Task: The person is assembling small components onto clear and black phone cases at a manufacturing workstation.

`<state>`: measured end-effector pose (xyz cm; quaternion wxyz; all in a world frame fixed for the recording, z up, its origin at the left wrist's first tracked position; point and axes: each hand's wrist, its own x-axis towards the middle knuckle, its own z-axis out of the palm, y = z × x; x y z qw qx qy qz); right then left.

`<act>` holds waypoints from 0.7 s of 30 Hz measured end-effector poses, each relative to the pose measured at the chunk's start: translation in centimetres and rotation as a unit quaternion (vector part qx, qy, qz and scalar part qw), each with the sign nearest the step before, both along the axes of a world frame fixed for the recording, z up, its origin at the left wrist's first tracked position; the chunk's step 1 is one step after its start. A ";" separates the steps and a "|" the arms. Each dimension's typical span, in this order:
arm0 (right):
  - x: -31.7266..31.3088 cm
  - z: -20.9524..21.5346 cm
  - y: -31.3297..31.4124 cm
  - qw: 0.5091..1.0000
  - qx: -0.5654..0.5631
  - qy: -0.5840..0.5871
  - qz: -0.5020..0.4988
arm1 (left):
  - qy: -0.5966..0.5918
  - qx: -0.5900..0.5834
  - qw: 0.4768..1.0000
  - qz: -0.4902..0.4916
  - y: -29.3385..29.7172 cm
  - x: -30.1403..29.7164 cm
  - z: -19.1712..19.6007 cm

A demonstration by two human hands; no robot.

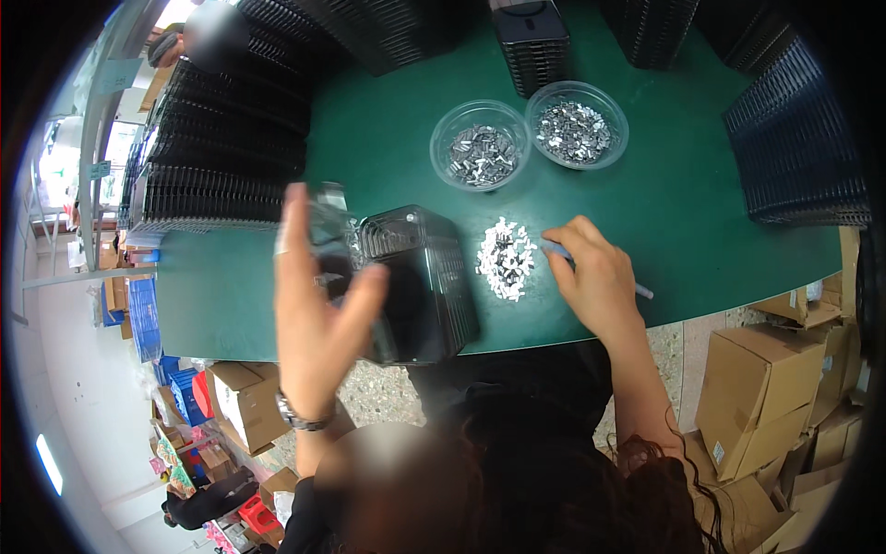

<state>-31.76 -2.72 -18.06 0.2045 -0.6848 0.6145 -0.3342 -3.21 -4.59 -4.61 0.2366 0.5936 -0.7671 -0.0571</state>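
My right hand (598, 284) pinches a slim pen-like tool (644, 291); its bluish tip end shows by the fingertips and its pale tail sticks out past the palm. Just left of those fingertips lies a loose pile of small white and silvery pieces (506, 262) on the green table. My left hand (318, 319), smeared by motion, is raised with thumb and fingers apart beside a stack of black plastic trays (448, 277) at the table's near edge. Behind its fingers is a clear, shiny shape (330, 201) that I cannot make out.
Two clear round bowls (481, 180) (576, 159) of small metallic pieces stand beyond the pile. Tall stacks of black trays line the table (388, 120) at left (221, 157), back (533, 55) and right (798, 138). Cardboard boxes (757, 397) fill the floor at right. Other people are at far left.
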 end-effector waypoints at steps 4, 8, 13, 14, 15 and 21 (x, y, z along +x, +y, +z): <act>0.4 0.4 -1.1 0.996 0.068 -0.011 0.063 | 0.671 0.131 0.729 -0.031 1.1 3.7 2.6; 1.0 0.6 -1.1 0.997 0.054 0.035 0.053 | 0.754 0.123 0.646 -0.008 1.6 5.8 1.3; 1.3 1.3 -2.2 0.994 0.036 0.071 0.078 | 0.522 0.158 0.837 0.044 2.9 6.8 -0.2; 1.2 1.5 -2.3 0.996 0.011 0.038 0.086 | 0.422 0.158 0.890 0.074 3.2 6.7 0.0; 1.5 2.4 -2.5 0.994 0.005 0.041 0.098 | 0.403 0.143 0.901 0.075 3.2 5.2 0.4; 4.9 11.9 -2.8 0.973 -0.108 -0.150 0.141 | 0.208 0.117 0.971 0.003 2.1 1.6 0.6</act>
